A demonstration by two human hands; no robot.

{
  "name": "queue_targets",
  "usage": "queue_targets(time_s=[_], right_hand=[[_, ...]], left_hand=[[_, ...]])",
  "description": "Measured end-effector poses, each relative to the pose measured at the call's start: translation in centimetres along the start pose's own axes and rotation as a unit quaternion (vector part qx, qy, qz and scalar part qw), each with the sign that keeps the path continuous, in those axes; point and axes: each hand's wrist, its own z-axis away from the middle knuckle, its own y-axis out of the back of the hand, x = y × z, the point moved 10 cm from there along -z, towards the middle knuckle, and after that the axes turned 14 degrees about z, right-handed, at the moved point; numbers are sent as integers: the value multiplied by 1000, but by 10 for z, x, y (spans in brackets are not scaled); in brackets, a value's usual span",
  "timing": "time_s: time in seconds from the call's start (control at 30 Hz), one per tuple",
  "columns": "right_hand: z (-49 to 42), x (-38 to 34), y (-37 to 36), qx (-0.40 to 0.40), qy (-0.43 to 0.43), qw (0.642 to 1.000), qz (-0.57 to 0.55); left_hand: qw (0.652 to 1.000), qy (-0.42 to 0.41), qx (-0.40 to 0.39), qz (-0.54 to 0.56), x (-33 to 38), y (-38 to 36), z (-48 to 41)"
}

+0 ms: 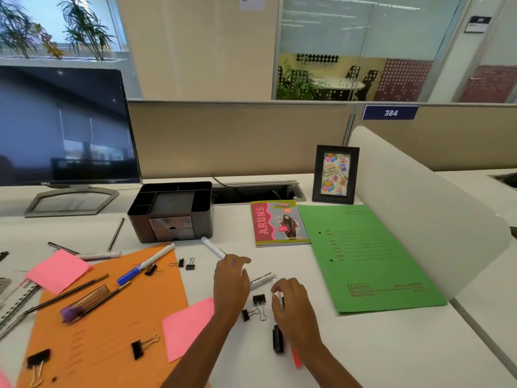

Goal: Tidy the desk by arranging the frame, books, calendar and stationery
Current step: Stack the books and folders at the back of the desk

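My left hand (231, 281) is closed around a white marker (213, 248) whose end sticks out toward the black desk organizer (170, 211). My right hand (291, 306) curls over the white barrel of a black-capped marker (278, 338) lying on the desk. A silver marker (263, 279) rests between both hands, and two binder clips (258, 300) lie just below it. At the back right a black picture frame (335, 175) stands upright. In front of it lie a notebook (279, 223) and a green file folder (363, 256).
An orange folder (112, 312) at the left carries a blue marker (145, 264), pencils (67, 294), pink sticky notes (57, 271) and several binder clips. A ruler (16, 301) lies at the far left. A monitor (64, 127) stands at the back left, a white divider (419, 205) at the right.
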Motion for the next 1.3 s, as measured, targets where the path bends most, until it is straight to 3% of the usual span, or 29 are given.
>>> queue_targets(time_s=[0.13, 0.43, 0.53, 0.67, 0.77, 1.07, 1.2, 1.3], right_hand=[[1, -36, -11, 15, 60, 998, -15], [34, -143, -56, -99, 215, 971, 23], [52, -175, -83, -211, 258, 943, 13], [69, -210, -105, -261, 313, 912, 55], [78, -230, -118, -248, 333, 905, 89], [44, -212, -150, -191, 260, 922, 216], [28, -222, -155, -195, 255, 925, 204], [21, -256, -155, -188, 287, 923, 173]], left_hand=[[997, 53, 49, -19, -26, 35, 11], [982, 121, 114, -92, -74, 123, 39], [970, 147, 130, -141, -95, 158, 46], [956, 186, 131, -185, -130, 205, 56], [939, 223, 117, -234, -161, 233, 64], [893, 370, 87, -243, -211, 280, 85], [892, 399, 94, -188, -219, 287, 83], [883, 448, 115, -83, -245, 292, 85]])
